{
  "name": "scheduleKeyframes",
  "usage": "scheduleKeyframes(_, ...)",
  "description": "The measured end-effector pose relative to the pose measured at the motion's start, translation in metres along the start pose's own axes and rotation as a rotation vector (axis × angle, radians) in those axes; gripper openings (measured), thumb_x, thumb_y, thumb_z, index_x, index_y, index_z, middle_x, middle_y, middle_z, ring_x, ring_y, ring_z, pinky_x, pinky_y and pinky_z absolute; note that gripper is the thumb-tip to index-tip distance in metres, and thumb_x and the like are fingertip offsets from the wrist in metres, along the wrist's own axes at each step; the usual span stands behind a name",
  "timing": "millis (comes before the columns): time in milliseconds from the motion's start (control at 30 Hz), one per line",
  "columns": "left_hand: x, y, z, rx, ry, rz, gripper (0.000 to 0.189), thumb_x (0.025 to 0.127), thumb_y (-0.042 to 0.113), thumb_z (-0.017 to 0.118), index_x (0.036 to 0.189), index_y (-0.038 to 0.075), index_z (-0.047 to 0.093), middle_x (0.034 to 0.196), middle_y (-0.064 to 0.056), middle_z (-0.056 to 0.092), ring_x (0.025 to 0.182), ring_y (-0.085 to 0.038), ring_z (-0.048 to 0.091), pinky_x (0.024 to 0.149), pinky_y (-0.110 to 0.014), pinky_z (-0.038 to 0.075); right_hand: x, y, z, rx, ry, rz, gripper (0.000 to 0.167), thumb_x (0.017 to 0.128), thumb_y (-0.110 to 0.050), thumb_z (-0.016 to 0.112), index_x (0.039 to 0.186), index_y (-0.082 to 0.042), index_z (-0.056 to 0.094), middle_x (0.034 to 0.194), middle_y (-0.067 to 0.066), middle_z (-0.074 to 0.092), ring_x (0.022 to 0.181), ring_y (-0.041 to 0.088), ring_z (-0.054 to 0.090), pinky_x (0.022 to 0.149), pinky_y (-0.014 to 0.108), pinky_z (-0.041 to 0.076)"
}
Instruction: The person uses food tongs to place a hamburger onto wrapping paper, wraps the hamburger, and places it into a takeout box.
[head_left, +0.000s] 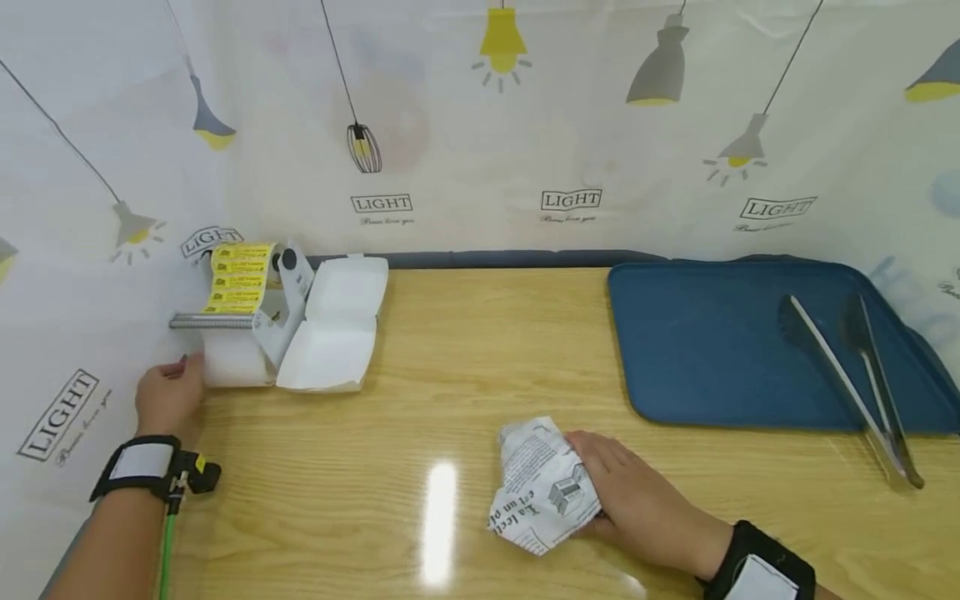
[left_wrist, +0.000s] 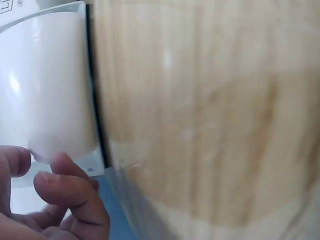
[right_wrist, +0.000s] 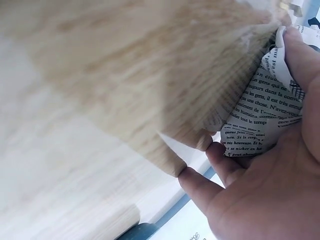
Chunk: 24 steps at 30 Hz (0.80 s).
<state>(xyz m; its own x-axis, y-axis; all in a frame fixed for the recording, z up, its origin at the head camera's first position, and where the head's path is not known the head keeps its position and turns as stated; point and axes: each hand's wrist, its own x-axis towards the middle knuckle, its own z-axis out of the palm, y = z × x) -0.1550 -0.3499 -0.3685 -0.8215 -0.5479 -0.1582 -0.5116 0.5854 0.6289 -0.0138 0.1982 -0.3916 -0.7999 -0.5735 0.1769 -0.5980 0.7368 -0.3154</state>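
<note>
At the left stands a label dispenser [head_left: 281,308] with a strip of yellow labels [head_left: 242,275] over its top and white backing paper [head_left: 236,358] hanging below its metal bar. My left hand [head_left: 171,396] is at the left edge of that paper. In the left wrist view, thumb and finger [left_wrist: 70,187] pinch the lower edge of the white backing paper [left_wrist: 50,90]. My right hand [head_left: 637,504] grips a package wrapped in newsprint paper [head_left: 543,483] against the table, thumb and fingers around its right side. What the wrapping contains is hidden.
A blue tray [head_left: 705,350] lies at the back right, with metal tongs [head_left: 873,392] across it, their joined end over its front edge. The dispenser's white cover [head_left: 333,333] lies open on the wooden table [head_left: 450,358]. A lamp-printed cloth [head_left: 465,125] hangs behind.
</note>
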Motion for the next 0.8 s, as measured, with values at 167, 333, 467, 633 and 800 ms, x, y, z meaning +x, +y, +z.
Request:
scheduleKeyframes(167,0.0,-0.003,0.011,-0.075,-0.029,-0.078,0.083,0.088,0.062,0.029,0.14,-0.003,0.024,0.078,-0.004,0.058,0.056,-0.01,0.055,0.05,-0.026,0.045,-0.003,0.0,-0.001,0.001,-0.018,0.015,0.089,0.074,-0.053,0.068,0.138,-0.002,0.035,0.136,0.008,0.045,0.128,0.02,0.041,0.106,0.038,0.034)
scheduleKeyframes(333,-0.008,0.004,0.016,-0.137,-0.086,-0.035,0.087,0.085,0.066,0.036,0.142,0.001,0.027,0.079,-0.001,0.059,0.06,-0.008,0.058,0.052,-0.028,0.048,-0.004,0.002,-0.001,0.022,-0.053,0.045,0.089,0.075,-0.054,0.066,0.14,-0.004,0.032,0.139,0.006,0.043,0.13,0.019,0.039,0.107,0.038,0.033)
scheduleKeyframes(467,-0.01,0.005,0.014,-0.145,-0.081,0.015,0.073,0.089,0.059,0.041,0.136,0.003,0.04,0.093,-0.003,0.056,0.067,-0.004,0.058,0.055,-0.025,0.05,-0.004,0.001,0.0,0.036,-0.066,0.061,0.09,0.074,-0.052,0.068,0.14,-0.004,0.032,0.139,0.006,0.042,0.131,0.019,0.039,0.108,0.039,0.033)
scheduleKeyframes(633,-0.008,0.0,0.011,-0.071,-0.068,0.04,0.068,0.091,0.055,0.04,0.129,-0.001,0.046,0.103,-0.009,0.055,0.068,-0.002,0.057,0.056,-0.022,0.049,-0.003,0.001,0.0,0.037,-0.077,0.058,0.089,0.075,-0.053,0.067,0.141,-0.005,0.031,0.139,0.005,0.042,0.131,0.018,0.038,0.108,0.038,0.034)
scheduleKeyframes(800,-0.001,-0.008,0.01,0.006,-0.091,0.001,0.074,0.089,0.057,0.041,0.132,-0.003,0.044,0.11,-0.016,0.056,0.081,-0.015,0.056,0.054,-0.021,0.045,-0.001,0.001,-0.001,0.034,-0.086,0.056,0.09,0.075,-0.053,0.067,0.141,-0.005,0.03,0.14,0.005,0.041,0.131,0.018,0.038,0.108,0.037,0.034)
